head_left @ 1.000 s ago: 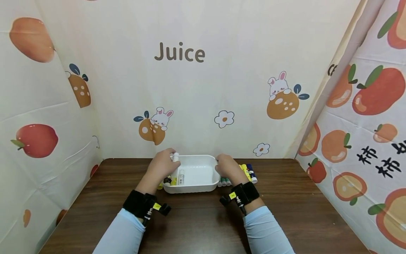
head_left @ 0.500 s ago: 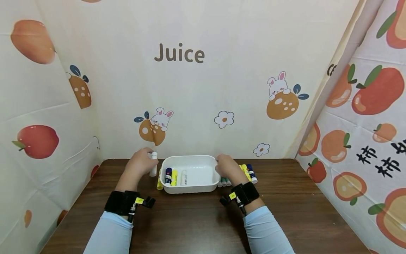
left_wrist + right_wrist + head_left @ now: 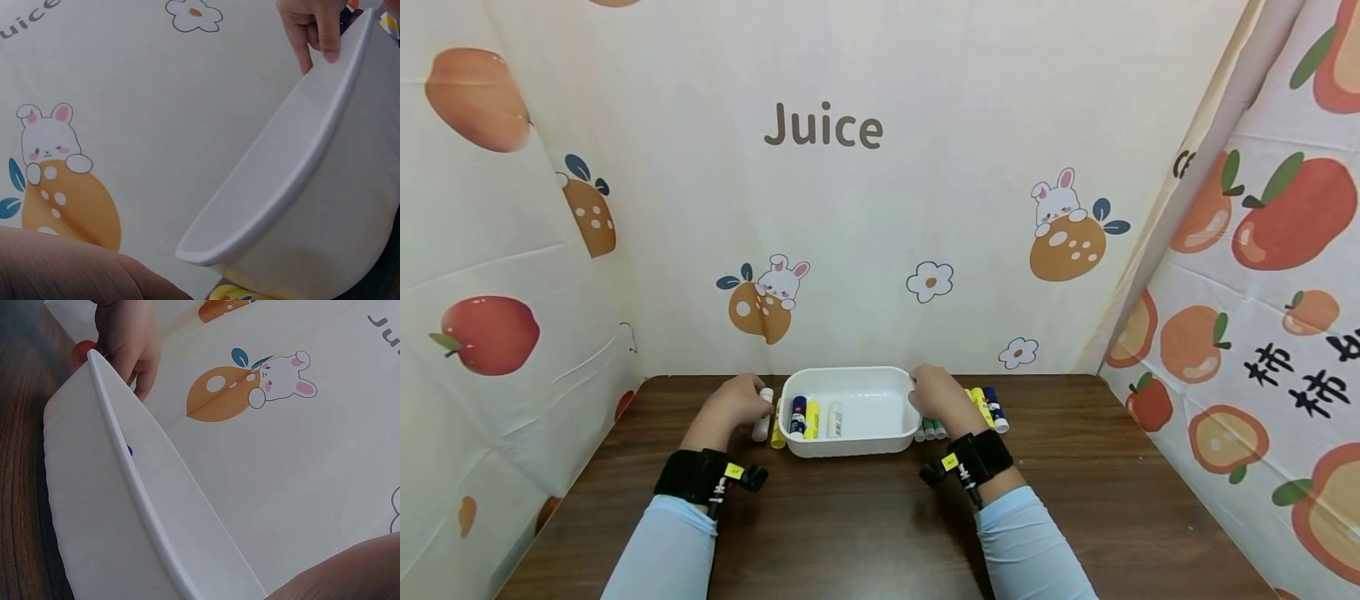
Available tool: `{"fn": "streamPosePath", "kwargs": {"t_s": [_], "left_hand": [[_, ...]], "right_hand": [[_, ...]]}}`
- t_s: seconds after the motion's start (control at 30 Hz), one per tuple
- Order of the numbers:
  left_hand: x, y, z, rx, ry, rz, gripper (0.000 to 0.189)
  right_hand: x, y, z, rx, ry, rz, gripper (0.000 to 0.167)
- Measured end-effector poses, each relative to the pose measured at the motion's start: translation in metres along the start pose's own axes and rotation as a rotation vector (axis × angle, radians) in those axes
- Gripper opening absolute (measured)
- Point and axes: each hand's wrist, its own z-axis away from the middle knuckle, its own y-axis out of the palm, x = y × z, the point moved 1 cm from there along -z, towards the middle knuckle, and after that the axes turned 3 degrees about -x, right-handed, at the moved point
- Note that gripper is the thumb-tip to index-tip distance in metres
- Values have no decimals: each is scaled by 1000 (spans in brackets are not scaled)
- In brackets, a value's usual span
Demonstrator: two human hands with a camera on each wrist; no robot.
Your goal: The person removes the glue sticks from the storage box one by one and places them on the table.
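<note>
My left hand (image 3: 733, 405) pinches a white glue stick (image 3: 761, 427) low over the table, left of the white plastic basin (image 3: 857, 447). A yellow glue stick (image 3: 778, 433) lies between that stick and the basin wall. Inside the basin, at its left, are a dark blue glue stick (image 3: 797, 417), a yellow one (image 3: 812, 419) and a whitish one (image 3: 835, 420). At the basin's right end my right hand (image 3: 937, 395) grips the rim, with the thumb over the edge. The left wrist view shows these right-hand fingers (image 3: 330, 37) at the rim too.
To the right of the basin, partly behind my right hand, lie several green-and-grey sticks (image 3: 930, 430), yellow sticks (image 3: 981, 405) and a dark blue stick (image 3: 996, 410). A printed cloth (image 3: 865, 217) hangs right behind the brown table (image 3: 865, 517).
My left hand has lifted the white glue stick out of the basin, moved it left over the rim and lowered it beside the yellow one. The right hand has stayed at the rim.
</note>
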Motion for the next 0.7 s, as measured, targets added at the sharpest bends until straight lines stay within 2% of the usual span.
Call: {"fn": "streamPosePath", "kwargs": {"t_s": [0.23, 0.43, 0.7], "left_hand": [[-1, 8, -2, 33, 4, 17, 60], [-2, 9, 1, 37, 3, 11, 60], [2, 11, -2, 36, -10, 4, 57]], "right_hand": [[0, 1, 0, -2, -7, 9, 32], [2, 0, 1, -4, -7, 8, 32], [2, -1, 2, -3, -10, 20, 32]]}}
